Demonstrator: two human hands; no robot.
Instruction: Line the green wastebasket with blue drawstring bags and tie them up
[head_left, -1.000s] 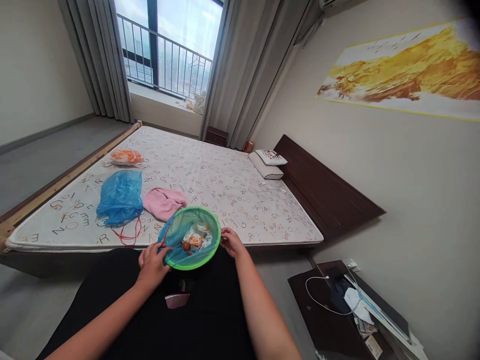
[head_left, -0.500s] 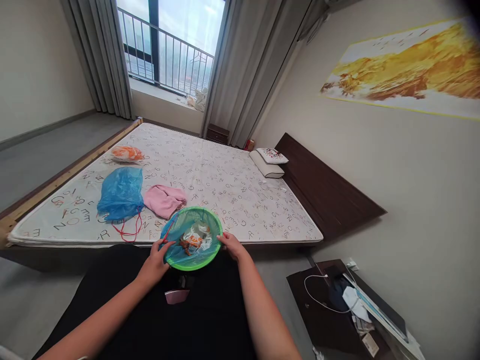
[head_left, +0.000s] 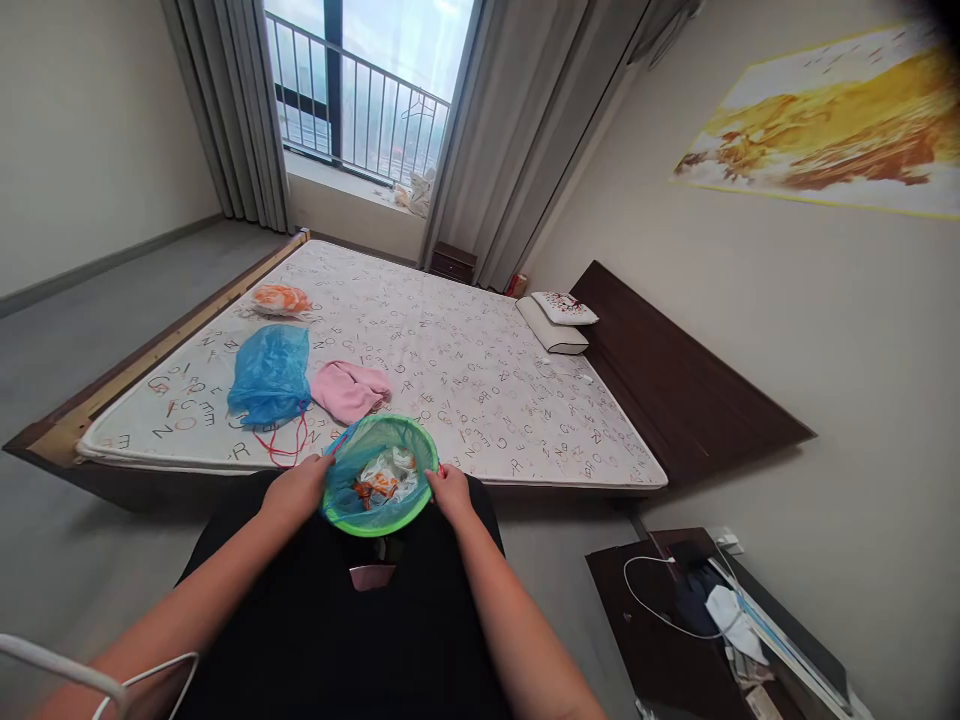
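A round green plastic bin (head_left: 380, 529) lined with a blue plastic bag (head_left: 349, 480) was gripped at its rim by the curled fingers of the left hand (head_left: 296, 492) and right hand (head_left: 451, 495), above the person's black clothing (head_left: 337, 620), just beside the white letter-printed mattress (head_left: 480, 420) and a crumpled pink cloth (head_left: 349, 390).

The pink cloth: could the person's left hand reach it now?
Probably yes: the left hand, on the green bin, lies close to the pink cloth, with only a thin red cord in the way.
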